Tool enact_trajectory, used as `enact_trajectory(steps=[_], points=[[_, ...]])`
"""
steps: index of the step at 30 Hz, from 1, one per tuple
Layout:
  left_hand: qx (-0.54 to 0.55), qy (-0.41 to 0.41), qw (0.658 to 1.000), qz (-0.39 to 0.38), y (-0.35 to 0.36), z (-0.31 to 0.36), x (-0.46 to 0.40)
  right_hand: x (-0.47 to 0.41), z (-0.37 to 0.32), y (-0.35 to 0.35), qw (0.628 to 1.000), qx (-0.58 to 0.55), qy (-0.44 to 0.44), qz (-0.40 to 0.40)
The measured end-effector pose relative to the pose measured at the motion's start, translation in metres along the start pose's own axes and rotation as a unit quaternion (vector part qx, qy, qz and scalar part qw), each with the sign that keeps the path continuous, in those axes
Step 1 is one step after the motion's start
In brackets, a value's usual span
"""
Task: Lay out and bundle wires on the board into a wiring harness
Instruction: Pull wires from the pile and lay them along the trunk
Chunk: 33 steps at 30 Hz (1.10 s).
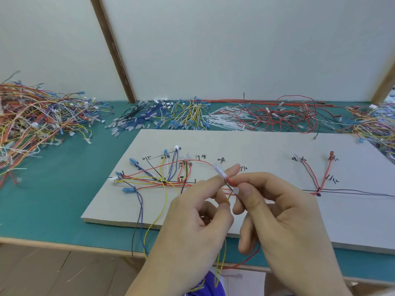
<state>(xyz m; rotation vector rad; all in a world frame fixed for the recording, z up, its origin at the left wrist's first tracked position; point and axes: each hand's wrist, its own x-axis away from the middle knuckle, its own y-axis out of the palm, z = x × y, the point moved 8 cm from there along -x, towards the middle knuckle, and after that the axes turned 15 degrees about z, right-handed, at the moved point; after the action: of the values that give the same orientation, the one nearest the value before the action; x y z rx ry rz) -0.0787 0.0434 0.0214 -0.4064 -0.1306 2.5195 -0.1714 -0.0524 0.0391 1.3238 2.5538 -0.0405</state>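
These wires are thin and floppy, basically weightless, so they'll sag and spring wherever they like unless pinned down. Best place to take them is right behind the clear plastic plug (pixel 220 170), where the end is stiffest.

That's pretty much the grip here: the left hand (pixel 192 218) pinches the plug end between thumb and fingertip, and the right hand (pixel 284 212) pinches the red wire (pixel 232 182) and a second small plug just beside it, fingers curled. Both are above the middle of the board (pixel 267 150).

The yellow wire (pixel 157 221) and others dangle off the worktop (pixel 64 178) edge, so snagging looks likely. The laid-out bundle (pixel 154 180) sits just left, loose piles (pixel 36 116) and white zip ties (pixel 226 120) behind.
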Motion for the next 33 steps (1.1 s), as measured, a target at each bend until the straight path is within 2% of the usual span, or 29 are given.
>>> enact_trajectory(steps=[4, 10, 14, 17, 21, 25, 28, 30, 33], points=[[-0.036, 0.025, 0.999, 0.017, -0.001, 0.002, 0.003, 0.001, 0.003, 0.001, 1.000, 0.006, 0.005, -0.010], [0.050, 0.021, 0.994, 0.090, -0.011, 0.000, 0.006, 0.001, 0.006, 0.001, 0.999, -0.013, 0.036, -0.024], [0.076, 0.022, 0.993, 0.085, -0.012, 0.002, 0.007, 0.001, 0.007, 0.001, 0.998, -0.029, 0.046, -0.026], [0.056, 0.080, 0.990, 0.102, -0.015, 0.009, 0.005, 0.001, 0.008, 0.002, 0.997, -0.041, 0.055, -0.031], [-0.002, 0.179, 0.968, 0.176, -0.022, 0.022, 0.008, 0.001, 0.009, 0.002, 0.995, -0.065, 0.065, -0.028], [-0.038, 0.229, 0.951, 0.206, -0.020, 0.030, 0.012, 0.000, 0.011, 0.000, 0.988, -0.120, 0.093, -0.009], [-0.034, 0.186, 0.951, 0.243, -0.029, 0.018, 0.013, 0.000, 0.011, -0.002, 0.981, -0.164, 0.100, -0.020], [0.032, 0.121, 0.959, 0.253, -0.032, 0.008, 0.016, -0.001, 0.008, -0.005, 0.980, -0.179, 0.085, -0.031], [0.171, 0.076, 0.940, 0.285, -0.054, 0.011, 0.024, 0.007, 0.008, -0.008, 0.970, -0.208, 0.094, -0.084]])
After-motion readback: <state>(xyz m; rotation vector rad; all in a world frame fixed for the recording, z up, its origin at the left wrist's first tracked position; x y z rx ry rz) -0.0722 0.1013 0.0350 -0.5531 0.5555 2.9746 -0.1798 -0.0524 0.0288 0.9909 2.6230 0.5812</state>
